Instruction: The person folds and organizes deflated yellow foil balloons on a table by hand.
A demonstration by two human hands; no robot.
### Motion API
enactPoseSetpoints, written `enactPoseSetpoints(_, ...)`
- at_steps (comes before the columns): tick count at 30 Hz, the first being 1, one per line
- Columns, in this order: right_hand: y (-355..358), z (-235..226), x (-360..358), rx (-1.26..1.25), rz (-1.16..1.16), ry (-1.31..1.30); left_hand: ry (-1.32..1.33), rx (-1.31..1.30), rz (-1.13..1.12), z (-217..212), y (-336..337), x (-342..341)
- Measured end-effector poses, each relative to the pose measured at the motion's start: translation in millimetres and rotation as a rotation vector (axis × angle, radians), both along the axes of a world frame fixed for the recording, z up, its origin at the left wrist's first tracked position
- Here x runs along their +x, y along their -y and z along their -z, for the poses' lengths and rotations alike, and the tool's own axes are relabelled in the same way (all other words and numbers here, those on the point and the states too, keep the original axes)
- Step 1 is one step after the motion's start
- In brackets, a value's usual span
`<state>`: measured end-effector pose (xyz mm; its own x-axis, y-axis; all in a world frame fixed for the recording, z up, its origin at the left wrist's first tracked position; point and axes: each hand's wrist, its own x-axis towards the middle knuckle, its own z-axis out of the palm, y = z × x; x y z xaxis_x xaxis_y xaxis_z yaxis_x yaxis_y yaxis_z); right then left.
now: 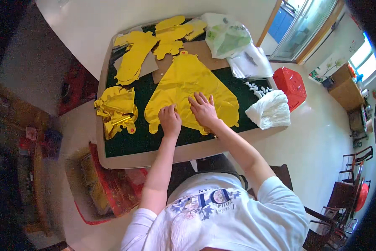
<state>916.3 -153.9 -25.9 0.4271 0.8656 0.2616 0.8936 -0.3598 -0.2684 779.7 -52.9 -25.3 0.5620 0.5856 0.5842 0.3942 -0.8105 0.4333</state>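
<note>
A large flat gold foil balloon (188, 83) lies spread on the dark green table top (129, 142). My left hand (170, 120) rests on its lower edge with the fingers curled, pinching the foil. My right hand (203, 109) lies flat on the balloon beside it, fingers spread. More gold foil balloon pieces (134, 56) lie at the back left of the table. A crumpled folded gold piece (116, 109) sits at the left edge.
White and green plastic bags (227, 37) lie at the back right, and a white bundle (270, 109) at the right edge. A red plastic basket (291, 85) stands on the floor beyond. A red box (108, 188) with gold items sits at lower left. Chairs (342, 196) stand at right.
</note>
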Motion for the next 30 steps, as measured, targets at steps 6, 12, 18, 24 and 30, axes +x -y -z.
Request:
enactPoseSetpoints(6, -4, -1, -3, -0.024, 0.02, 0.012, -0.01, 0.005, -0.018, 0, 0, 1)
enactPoseSetpoints(12, -6, -3, -4, -0.021, 0.018, 0.017, -0.015, 0.027, -0.012, 0, 0, 0)
enactPoseSetpoints(18, -4, -3, -7, -0.012, 0.001, 0.001, -0.058, 0.024, -0.013, 4, 0, 0)
enactPoseSetpoints(24, -5, 1, -6, 0.046, -0.003, 0.021, -0.04, 0.061, -0.012, 5, 0, 0)
enactPoseSetpoints(30, -4, 1, -5, 0.05, 0.002, 0.044, -0.02, 0.095, 0.052, -6, 3, 5)
